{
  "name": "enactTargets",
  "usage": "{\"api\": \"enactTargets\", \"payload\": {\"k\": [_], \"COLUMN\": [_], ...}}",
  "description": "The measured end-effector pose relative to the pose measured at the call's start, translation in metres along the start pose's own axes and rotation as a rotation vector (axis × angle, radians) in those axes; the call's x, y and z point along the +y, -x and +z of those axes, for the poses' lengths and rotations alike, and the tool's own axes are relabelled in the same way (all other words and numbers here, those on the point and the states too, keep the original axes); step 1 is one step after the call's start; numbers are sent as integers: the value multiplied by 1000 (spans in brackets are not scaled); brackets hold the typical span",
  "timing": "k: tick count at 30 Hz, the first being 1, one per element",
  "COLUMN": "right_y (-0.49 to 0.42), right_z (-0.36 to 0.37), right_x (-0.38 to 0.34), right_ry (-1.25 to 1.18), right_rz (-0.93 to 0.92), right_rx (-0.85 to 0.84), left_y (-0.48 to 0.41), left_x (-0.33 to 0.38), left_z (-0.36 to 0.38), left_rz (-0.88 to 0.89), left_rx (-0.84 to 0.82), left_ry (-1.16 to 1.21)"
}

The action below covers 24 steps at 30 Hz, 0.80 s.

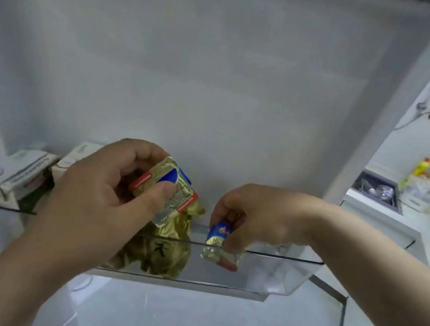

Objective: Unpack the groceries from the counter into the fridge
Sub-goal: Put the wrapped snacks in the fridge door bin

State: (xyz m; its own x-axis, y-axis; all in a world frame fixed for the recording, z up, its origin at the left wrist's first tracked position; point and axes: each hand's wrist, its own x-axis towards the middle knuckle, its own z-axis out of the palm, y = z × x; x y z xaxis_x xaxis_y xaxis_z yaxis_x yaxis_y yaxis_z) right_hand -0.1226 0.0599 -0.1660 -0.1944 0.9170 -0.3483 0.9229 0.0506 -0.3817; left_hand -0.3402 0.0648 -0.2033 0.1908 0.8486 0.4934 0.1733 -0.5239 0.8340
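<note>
My left hand [109,182] grips a gold foil butter pack [172,192] with blue and red printing, held tilted above the clear fridge door bin [289,276]. My right hand [253,214] pinches a second, smaller gold and blue foil pack [219,244] and holds it down inside the same bin, near its middle. A crumpled gold foil packet [166,251] stands in the bin below my left hand, partly hidden by it.
Two white cartons [23,174] sit in a door bin to the left. The white inner wall of the fridge door [194,75] fills the background. At the right, a kitchen counter [423,224] holds a sink, bottles and utensils.
</note>
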Motion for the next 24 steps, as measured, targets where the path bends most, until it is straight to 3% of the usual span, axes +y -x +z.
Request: {"api": "enactTargets", "payload": {"k": [4,11,17,21,24], "right_y": [-5,-15,-16,-18,-18], "right_z": [5,14,16,15,16], "right_x": [-10,-6,-4,-2,2], "right_ry": [170,216,66,97,-51], "right_rz": [-8,25,26,12,58], "right_rx": [-166,-80,-93,-95,-182], "left_y": [-1,-2,-3,-2,-3], "left_x": [-3,-5,-4,-4,-2], "left_z": [-2,-2,-2,-3,-4], "left_rz": [-29,-56,-88,-87,-93], "left_rx": [6,7,-11,-32,-32], "left_ry": [6,-75,-105,-103,-88]}}
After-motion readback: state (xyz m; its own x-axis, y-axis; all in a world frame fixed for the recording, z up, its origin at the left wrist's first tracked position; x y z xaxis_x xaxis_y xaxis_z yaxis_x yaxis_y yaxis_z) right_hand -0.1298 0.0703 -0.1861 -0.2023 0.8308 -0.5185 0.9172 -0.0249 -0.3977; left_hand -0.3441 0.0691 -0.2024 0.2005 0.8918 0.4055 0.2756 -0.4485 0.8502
